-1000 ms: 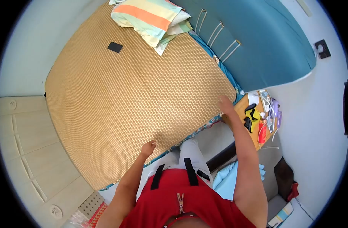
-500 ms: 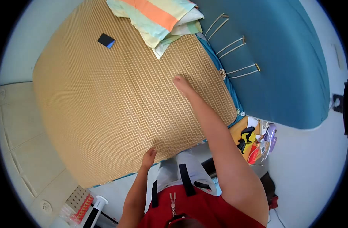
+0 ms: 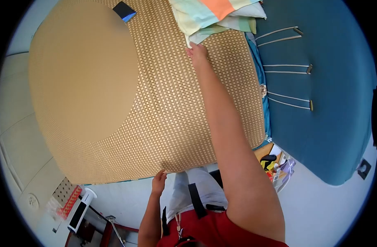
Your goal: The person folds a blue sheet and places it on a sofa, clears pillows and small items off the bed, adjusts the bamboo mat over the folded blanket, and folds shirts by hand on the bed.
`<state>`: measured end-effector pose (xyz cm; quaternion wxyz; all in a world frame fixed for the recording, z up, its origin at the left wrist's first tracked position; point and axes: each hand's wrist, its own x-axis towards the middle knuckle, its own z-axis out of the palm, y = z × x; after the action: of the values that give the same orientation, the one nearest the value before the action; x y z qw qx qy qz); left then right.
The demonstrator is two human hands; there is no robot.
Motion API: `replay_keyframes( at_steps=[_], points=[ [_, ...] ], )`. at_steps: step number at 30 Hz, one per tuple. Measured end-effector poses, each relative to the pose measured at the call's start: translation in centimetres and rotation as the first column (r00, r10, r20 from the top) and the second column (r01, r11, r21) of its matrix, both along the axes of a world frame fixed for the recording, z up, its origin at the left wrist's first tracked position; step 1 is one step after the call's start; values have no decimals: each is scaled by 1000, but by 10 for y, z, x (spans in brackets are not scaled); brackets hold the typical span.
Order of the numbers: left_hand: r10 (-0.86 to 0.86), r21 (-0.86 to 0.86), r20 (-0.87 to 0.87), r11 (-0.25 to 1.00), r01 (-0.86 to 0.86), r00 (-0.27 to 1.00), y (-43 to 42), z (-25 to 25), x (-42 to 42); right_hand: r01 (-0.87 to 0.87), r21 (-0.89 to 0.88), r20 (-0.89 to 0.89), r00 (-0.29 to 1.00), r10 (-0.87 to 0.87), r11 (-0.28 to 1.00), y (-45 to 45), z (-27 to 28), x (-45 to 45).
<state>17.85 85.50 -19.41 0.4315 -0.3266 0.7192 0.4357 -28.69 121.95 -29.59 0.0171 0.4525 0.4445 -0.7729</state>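
Observation:
A striped quilt in yellow, pale blue, orange and green lies folded at the top of the bed. My right hand reaches far over the woven mat, its fingers closed on the quilt's near corner. Low in the view, my left hand is at the mat's front edge, fingers loosely bent and nothing visible in them. Whether that hand presses on the edge I cannot tell.
A dark phone-like object lies on the mat. Along the right stands a blue padded headboard with several strap loops. A cluttered bedside table is at the lower right. A white appliance stands at the lower left.
My right hand has reached forward from the bare mat to the quilt's corner and closed on it. The view has shifted; my left hand stays near the bed's front edge.

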Motion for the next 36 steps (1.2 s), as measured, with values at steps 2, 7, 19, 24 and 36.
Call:
replay_keyframes(
  at_steps=[2,7,19,24,36],
  points=[
    [30,1,4,1000,-30,1000,2,0,-3,-7,-105,12,1000,9,994,5,-6,-9],
    [53,22,-15,998,-52,998,10,-5,-10,-504,847,396,811,431,171,12,-18,5],
    [-122,114,-148,984,139,982,45,-4,-63,-510,859,434,666,607,-54,26,80,114],
    [-109,190,-160,972,139,981,67,10,-103,-707,707,477,505,719,29,-32,86,230],
    [264,415,229,844,-339,937,44,54,-97,-861,508,273,184,944,21,-200,196,504]
  ],
)
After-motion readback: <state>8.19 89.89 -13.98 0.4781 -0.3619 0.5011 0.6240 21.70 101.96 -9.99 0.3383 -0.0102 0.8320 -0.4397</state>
